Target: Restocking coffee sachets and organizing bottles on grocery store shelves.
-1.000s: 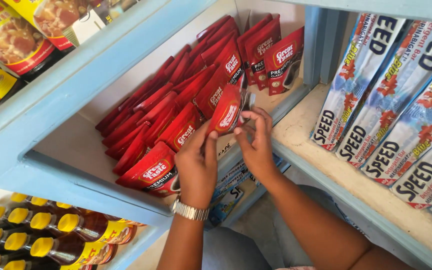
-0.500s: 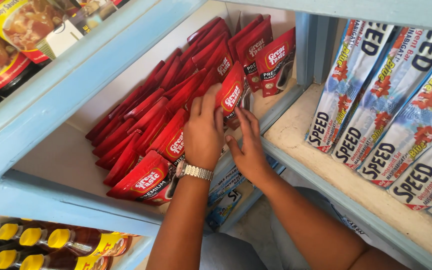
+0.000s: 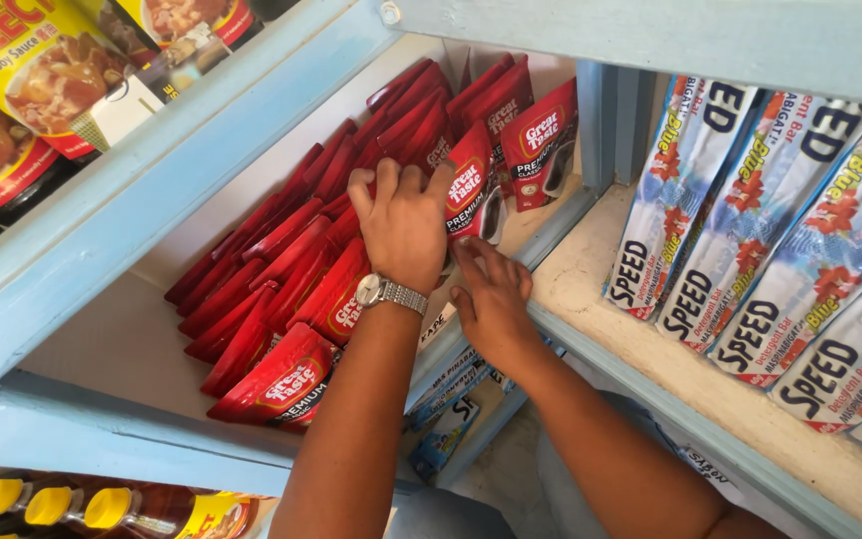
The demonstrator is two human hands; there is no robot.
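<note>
A long row of red stand-up pouches (image 3: 281, 269) fills a light blue shelf compartment (image 3: 152, 200). My left hand (image 3: 401, 225), with a metal wristwatch (image 3: 386, 292), is curled over the tops of the pouches at the far end of the row. Its thumb presses against one upright red pouch (image 3: 471, 190). My right hand (image 3: 491, 299) lies lower at the compartment's front edge. Its fingers are spread and touch the base of that pouch. A few more red pouches (image 3: 541, 150) lean against the back wall.
Blue and white wrapped detergent bars (image 3: 750, 250) stand in the compartment to the right, past a blue divider (image 3: 601, 120). Yellow and red sauce pouches (image 3: 32, 90) sit on the shelf above. Yellow-capped bottles (image 3: 52, 504) stand below. Small packs (image 3: 451, 429) lie on a lower shelf.
Both hands have carried the single red pouch deeper along the row. My left hand has closed over the pouch tops. My right hand has dropped from the pouch's top to its base.
</note>
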